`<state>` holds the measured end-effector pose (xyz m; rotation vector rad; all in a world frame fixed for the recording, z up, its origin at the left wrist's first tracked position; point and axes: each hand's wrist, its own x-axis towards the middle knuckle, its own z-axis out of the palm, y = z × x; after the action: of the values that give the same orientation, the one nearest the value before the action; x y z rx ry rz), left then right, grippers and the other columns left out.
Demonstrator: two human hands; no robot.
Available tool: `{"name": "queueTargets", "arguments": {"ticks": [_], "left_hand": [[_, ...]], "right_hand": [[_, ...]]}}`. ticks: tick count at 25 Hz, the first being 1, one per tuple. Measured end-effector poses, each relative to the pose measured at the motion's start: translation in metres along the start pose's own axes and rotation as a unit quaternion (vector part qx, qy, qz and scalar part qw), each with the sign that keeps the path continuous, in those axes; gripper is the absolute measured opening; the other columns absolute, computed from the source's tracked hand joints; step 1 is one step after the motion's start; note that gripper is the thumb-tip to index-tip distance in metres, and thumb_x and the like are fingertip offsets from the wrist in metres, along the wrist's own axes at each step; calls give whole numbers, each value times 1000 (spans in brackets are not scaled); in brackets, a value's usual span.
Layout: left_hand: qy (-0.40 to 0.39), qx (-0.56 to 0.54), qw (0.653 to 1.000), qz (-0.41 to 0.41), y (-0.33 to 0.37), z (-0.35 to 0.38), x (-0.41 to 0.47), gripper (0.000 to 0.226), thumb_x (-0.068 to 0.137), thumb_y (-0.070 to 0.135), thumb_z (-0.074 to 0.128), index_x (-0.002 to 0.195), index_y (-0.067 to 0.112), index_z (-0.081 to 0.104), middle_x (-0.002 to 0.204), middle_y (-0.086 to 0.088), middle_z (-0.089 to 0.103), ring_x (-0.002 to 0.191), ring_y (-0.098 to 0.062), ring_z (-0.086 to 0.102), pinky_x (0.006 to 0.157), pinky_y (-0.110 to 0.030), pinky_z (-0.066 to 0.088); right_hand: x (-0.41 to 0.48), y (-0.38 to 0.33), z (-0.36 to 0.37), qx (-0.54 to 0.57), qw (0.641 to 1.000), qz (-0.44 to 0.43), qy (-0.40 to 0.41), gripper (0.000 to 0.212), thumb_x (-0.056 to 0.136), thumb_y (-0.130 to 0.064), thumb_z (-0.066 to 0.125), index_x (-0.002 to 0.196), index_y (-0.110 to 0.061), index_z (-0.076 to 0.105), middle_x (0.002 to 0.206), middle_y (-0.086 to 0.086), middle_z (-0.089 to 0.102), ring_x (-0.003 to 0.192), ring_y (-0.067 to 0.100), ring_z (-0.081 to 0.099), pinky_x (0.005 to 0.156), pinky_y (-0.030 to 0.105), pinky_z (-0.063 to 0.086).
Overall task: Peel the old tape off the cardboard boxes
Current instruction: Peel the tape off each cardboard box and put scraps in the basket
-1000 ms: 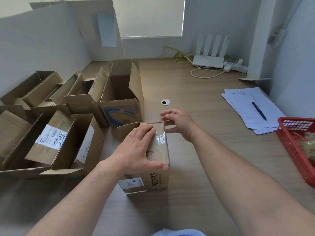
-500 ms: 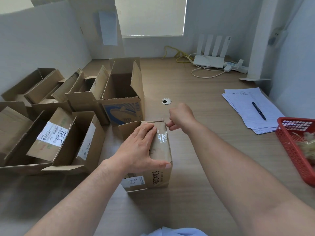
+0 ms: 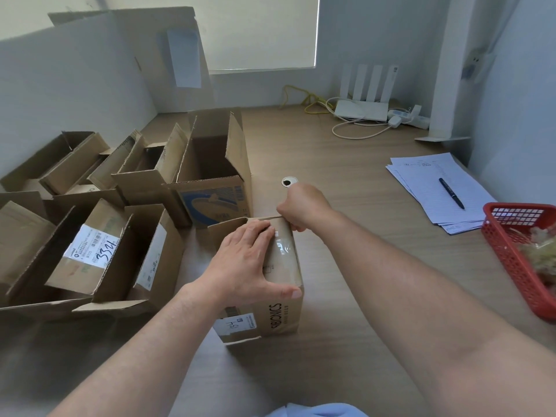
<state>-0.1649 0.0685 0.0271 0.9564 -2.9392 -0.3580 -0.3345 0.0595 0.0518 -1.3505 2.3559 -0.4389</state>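
on the desk (image 3: pixel 346 296), flat left hand (image 3: pixel 240 260) pins the box (image 3: pixel 285 314) while curled right hand (image 3: pixel 304 206) seemingly pinches the tape (image 3: pixel 282 248) at its far edge; next, a steady pull.

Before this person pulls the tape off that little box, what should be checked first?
1. Left hand presses the small box down: ok.
2. Right hand curled at the box's far top edge: ok.
3. Clear tape lifted off the top: not ok, lies flat.
4. Its end truly pinched: cannot tell, fingertips hidden.
5. Table to the box's right free for pulling: ok.
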Motion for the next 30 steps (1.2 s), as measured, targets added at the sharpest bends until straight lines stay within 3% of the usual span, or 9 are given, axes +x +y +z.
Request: {"name": "queueTargets", "arguments": {"ticks": [4,7,9,13,17,18,22,25,30], "left_hand": [[-1,-9,1000,-14,-2,3,1,129,47,98,29,152,25,10,156,14,5,136,0,-5,113,-29,-2],[4,-10,1000,-19,-4,5,2,129,47,99,29,152,26,11,156,14,5,137,-1,-5,113,-30,-2],[3,-9,1000,-20,-5,7,3,130,47,100,28,152,26,11,157,13,5,140,-4,-4,113,-30,-3],[-4,-7,1000,-23,-4,6,4,132,45,100,25,152,26,8,157,14,2,140,-4,-6,109,-27,-8],[-14,-20,999,-23,-4,4,3,133,46,100,30,153,24,8,158,13,2,143,-7,-5,114,-29,-3],[-17,-28,999,-23,-4,3,3,134,47,100,33,153,23,8,158,13,2,143,-8,-5,114,-29,-2],[-36,-63,997,-23,-4,3,3,135,47,95,39,154,22,3,159,13,-5,144,-5,-12,111,-25,-6],[-43,-86,995,-25,-7,2,2,137,45,94,41,154,23,-1,160,14,-11,137,4,-21,108,-23,-9],[-9,-109,993,-53,-8,0,13,136,44,91,49,154,22,10,160,13,-1,144,-1,-10,113,-26,2]], "right_hand": [[-2,12,6,122,989,83,-7,27,80,0,40,55,-6,50,66,15,67,67,29,68,58,28,50],[-9,25,9,384,912,139,-18,25,86,3,39,64,-4,49,67,14,58,60,29,65,66,38,56],[-17,35,9,481,867,132,-7,20,88,2,41,70,-2,50,69,14,54,50,25,64,55,35,56],[-28,49,14,485,870,90,5,11,94,-18,46,104,-13,48,91,8,55,58,23,67,52,31,52],[-34,54,19,567,823,39,23,22,95,-17,39,105,-20,59,98,4,60,70,17,65,65,31,50],[-33,56,19,570,821,23,31,25,93,-12,40,106,-20,60,100,3,61,75,15,63,69,30,48],[-32,57,16,440,897,-40,20,39,83,10,51,114,-11,61,90,1,59,83,12,54,78,21,44],[-36,60,10,418,905,-54,56,16,84,6,59,90,-7,67,78,2,60,73,12,53,73,18,45],[-44,71,-3,386,913,-85,102,21,83,1,61,76,-18,67,75,4,62,73,13,53,72,25,44]]}}
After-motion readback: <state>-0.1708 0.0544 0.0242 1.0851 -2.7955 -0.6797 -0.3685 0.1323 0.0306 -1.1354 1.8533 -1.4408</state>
